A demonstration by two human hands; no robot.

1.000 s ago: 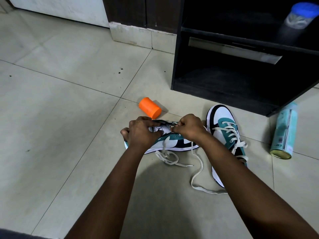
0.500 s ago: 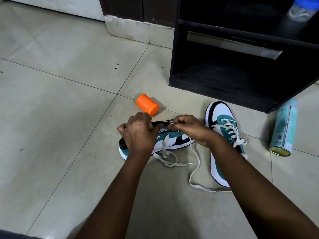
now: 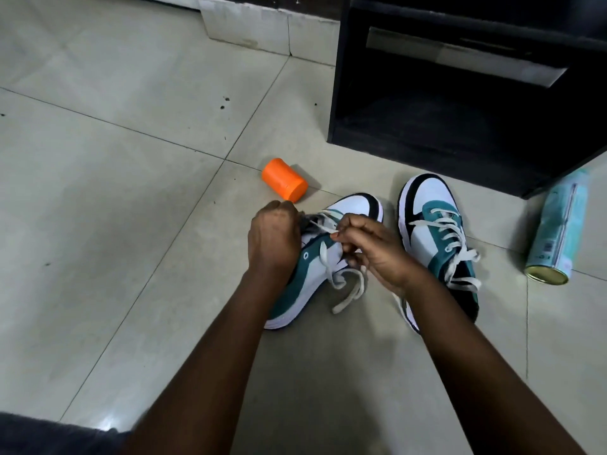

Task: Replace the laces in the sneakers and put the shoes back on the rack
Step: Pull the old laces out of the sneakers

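Lacing sneaker (image 3: 312,274), both hands (image 3: 374,247) pinching white lace (image 3: 345,284)

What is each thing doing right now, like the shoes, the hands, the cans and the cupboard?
Left sneaker: on the floor, tilted, only partly laced, lace ends loose.
Right sneaker: flat on the floor, laced, untied.
Left hand: grips the left sneaker's tongue.
Right hand: pinches the white lace.
Orange container: lying on its side, closed.
Teal spray can: lying on its side.
Black shoe rack: lower shelf holds no shoes.
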